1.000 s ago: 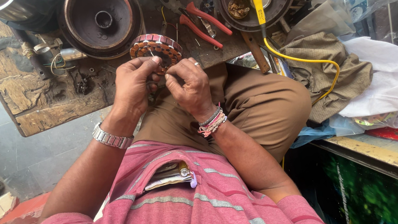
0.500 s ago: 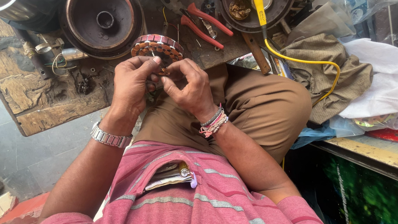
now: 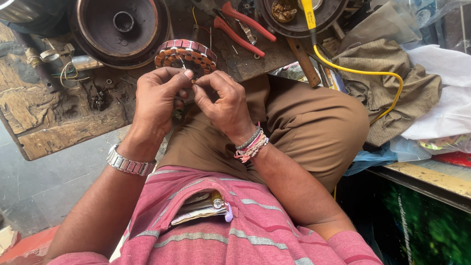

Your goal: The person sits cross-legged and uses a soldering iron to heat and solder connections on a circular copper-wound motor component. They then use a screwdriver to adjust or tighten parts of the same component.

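- left hand point(image 3: 157, 100) pinches a thin wire point(image 3: 183, 65) at the wound motor stator point(image 3: 185, 56)
- right hand point(image 3: 222, 97) at its 3 o'clock, fingertips clenched on the same wire
- red pliers point(image 3: 240, 25) at 1 o'clock

Even daylight, sharp focus, wide-angle view.
Soft shadows under both hands; mild glare on white cloth point(image 3: 452, 94) at right; straight lines bend near frame edges.

Repair workshop, cramped.
You sit at a worn wooden board point(image 3: 53, 113) crowded with red-handled pliers point(image 3: 240, 24), round metal motor housings point(image 3: 120, 24), loose nuts and wire scraps.
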